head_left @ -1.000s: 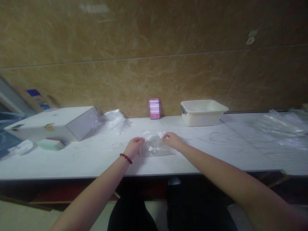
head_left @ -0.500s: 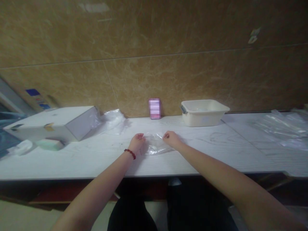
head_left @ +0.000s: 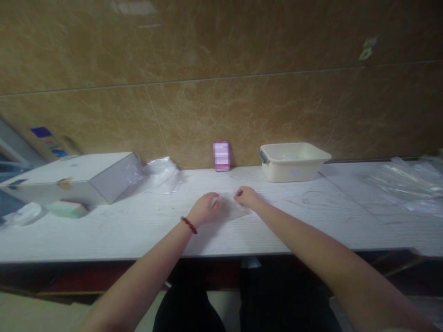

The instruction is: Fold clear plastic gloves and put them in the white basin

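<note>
A clear plastic bag (head_left: pixel 235 210) lies on the white wood-grain table between my two hands. My right hand (head_left: pixel 246 197) pinches its upper right edge with finger and thumb. My left hand (head_left: pixel 206 209), with a red-brown beaded bracelet (head_left: pixel 188 225) at the wrist, is curled over the left part of the bag. Some plastic shows between its thumb and fingers, which are slightly blurred. The hands are close together, and the left one hides part of the bag.
Behind the hands a phone-like item (head_left: pixel 222 156) with a blurred-out face leans on the wall. A cream plastic bin (head_left: pixel 294 168) stands right of it. Clear bags (head_left: pixel 411 184) lie far right. On the left are a white box (head_left: pixel 79 177), a crumpled bag (head_left: pixel 161 175) and a pale green block (head_left: pixel 67 209).
My left hand has moved right, closer to my right hand, and the plastic between them looks narrower and more gathered. My right hand has stayed almost in place.
</note>
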A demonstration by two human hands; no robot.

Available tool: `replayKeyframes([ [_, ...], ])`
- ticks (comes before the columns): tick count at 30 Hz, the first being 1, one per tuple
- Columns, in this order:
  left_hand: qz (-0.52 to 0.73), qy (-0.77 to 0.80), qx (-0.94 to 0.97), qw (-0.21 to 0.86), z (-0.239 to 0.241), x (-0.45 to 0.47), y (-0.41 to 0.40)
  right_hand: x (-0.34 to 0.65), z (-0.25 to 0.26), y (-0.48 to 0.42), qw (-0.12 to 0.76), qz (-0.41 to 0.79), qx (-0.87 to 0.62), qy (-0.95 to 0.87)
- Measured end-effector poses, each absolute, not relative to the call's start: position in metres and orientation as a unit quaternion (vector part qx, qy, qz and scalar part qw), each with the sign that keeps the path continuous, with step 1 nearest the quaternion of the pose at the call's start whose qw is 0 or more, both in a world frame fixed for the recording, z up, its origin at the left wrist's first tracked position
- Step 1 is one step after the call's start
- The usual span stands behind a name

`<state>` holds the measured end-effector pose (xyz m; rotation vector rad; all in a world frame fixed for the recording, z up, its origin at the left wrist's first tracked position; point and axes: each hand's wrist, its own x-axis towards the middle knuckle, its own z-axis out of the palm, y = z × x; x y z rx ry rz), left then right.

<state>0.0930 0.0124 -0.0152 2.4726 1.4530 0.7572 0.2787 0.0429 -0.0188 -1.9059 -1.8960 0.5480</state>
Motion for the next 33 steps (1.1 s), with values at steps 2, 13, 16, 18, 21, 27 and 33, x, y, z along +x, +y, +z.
replayKeyframes([
  [2,0.194,0.448,0.869,0.077,-0.012,0.105,0.000,0.279,-0.017,0.045,0.190,0.200,-0.675,-0.684],
  [13,0.102,0.467,0.878,0.028,-0.038,0.117,-0.011,0.278,-0.012,0.050,0.163,0.194,-0.683,-0.685],
  [16,0.098,0.471,0.877,0.007,-0.044,0.116,-0.013,0.277,-0.014,0.053,0.164,0.200,-0.691,-0.675],
  [18,0.087,0.478,0.874,-0.011,-0.046,0.116,-0.015,0.279,-0.015,0.053,0.163,0.220,-0.693,-0.667],
  [21,0.067,0.489,0.869,-0.033,-0.045,0.118,-0.017,0.289,-0.013,0.047,0.189,0.194,-0.687,-0.675],
  [27,0.047,0.492,0.868,-0.055,-0.041,0.119,-0.020,0.294,0.001,0.011,0.269,0.054,-0.549,-0.790],
  [33,0.039,0.479,0.875,-0.058,-0.041,0.117,-0.021,0.253,-0.016,-0.023,0.179,0.114,-0.425,-0.880],
])
